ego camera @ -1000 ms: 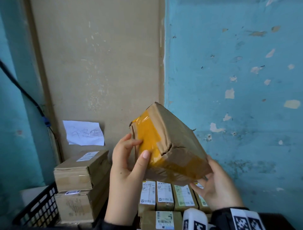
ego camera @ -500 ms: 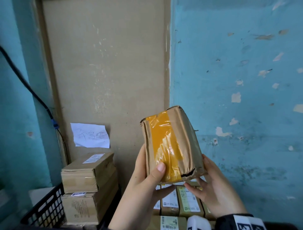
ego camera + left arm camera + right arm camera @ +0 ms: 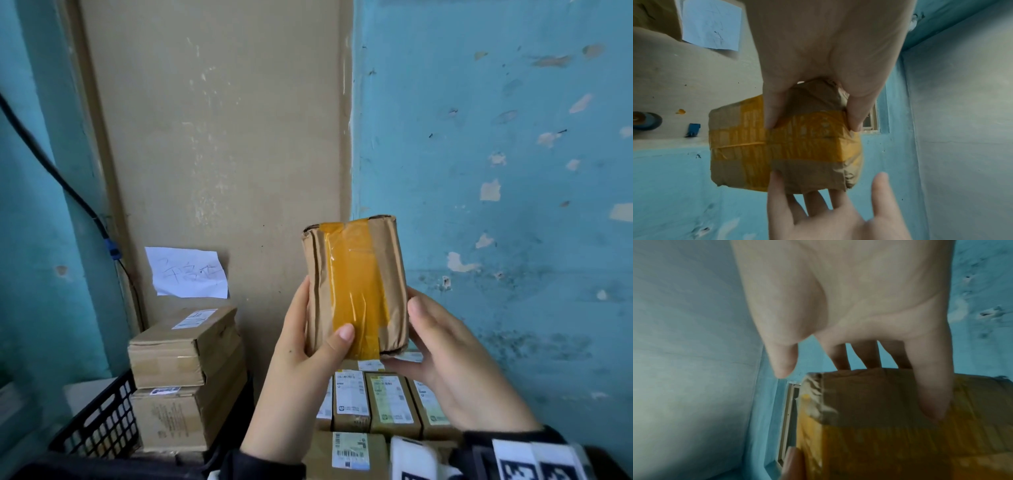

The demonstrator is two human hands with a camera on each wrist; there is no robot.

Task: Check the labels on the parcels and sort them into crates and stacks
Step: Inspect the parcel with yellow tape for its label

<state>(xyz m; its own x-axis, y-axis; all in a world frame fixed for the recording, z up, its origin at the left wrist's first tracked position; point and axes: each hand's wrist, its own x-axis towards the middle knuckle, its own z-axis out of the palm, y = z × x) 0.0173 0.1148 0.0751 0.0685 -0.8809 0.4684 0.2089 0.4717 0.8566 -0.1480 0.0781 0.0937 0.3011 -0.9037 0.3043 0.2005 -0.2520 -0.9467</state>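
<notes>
Our left hand (image 3: 301,346) pinches the parcel (image 3: 356,284), thumb pressed on its yellow-taped face and fingers curled behind. The right hand (image 3: 445,370) props the lower right edge on near-straight fingers, thumb seemingly clear, though that view is blurred. The parcel stands upright in the air and shows no label, so we judge the check unfinished. Below it, labelled parcels (image 3: 376,401) lie in rows. Two boxes (image 3: 185,342) stack at the black crate (image 3: 99,421), before a beige panel (image 3: 222,120) and a flaking blue wall (image 3: 496,171).

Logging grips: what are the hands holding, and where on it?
A taped parcel: left hand grips its lower left edge, thumb on the tape; right hand supports its lower right side.
</notes>
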